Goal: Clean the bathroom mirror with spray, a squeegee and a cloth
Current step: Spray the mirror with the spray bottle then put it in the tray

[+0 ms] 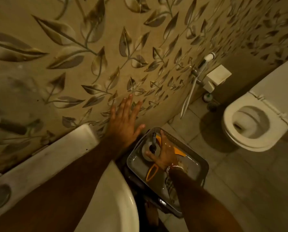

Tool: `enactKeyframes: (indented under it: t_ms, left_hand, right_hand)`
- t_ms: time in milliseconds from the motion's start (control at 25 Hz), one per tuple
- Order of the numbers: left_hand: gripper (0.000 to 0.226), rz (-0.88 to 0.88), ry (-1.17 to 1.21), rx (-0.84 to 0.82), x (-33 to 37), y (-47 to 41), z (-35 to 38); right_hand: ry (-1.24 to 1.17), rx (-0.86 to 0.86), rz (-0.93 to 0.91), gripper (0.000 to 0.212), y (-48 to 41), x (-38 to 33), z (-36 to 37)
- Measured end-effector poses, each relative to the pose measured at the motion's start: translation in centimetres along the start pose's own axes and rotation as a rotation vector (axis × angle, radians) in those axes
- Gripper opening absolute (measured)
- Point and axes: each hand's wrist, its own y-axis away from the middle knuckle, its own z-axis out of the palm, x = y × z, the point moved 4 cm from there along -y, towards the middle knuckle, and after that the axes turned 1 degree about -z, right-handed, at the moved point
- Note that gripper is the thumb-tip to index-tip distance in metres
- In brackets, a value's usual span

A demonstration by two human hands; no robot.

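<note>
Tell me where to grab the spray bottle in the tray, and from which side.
Take the spray bottle by its neck, just under the dark trigger head, coming straight down from above. It stands upright in the tray, so its top faces up and the walls likely hinder a sideways reach. The right hand hovers above it, fingers spread.

Worn on the head, aimed forward and steeply down, close above the grey basket (198,159); wide-angle, taking in the washbasin (119,198) just left of the basket, the leaf-patterned wall (73,39) beyond it, the toilet (257,143) well to its right.
</note>
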Motion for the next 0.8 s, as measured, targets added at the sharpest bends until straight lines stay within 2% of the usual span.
enactKeyframes:
  t_ms: [80, 160, 280, 520, 680, 800]
  left_hand:
    - [0.085, 0.026, -0.007, 0.009, 0.0, -0.1, 0.9]
    - [0.085, 0.073, -0.037, 0.044, -0.1, 0.4, 2.2]
    - [0.086, 0.093, -0.036, 0.061, -0.1, 0.8, 3.0]
    - [0.085, 0.089, 0.02, 0.082, -0.1, 0.9, 2.2]
    - [0.082, 0.045, 0.064, 0.089, 0.8, 0.7, -0.6]
    - [0.082, -0.02, 0.143, 0.099, 1.9, 0.0, -4.1]
  right_hand:
    - [-0.121, -0.034, 0.031, 0.116, -0.5, 0.0, 1.1]
    - [-0.163, -0.068, 0.047, 0.101, -0.5, -0.4, 2.3]
    - [-0.227, 0.048, 0.073, 0.074, -0.8, -1.0, 3.0]
    - [-0.341, 0.132, 0.157, 0.054, -1.1, -1.7, 2.8]
    - [-0.357, 0.246, 0.127, 0.045, -1.8, -3.4, -0.5]
    - [-0.404, 0.374, 0.049, 0.051, -1.9, -6.1, -4.6]
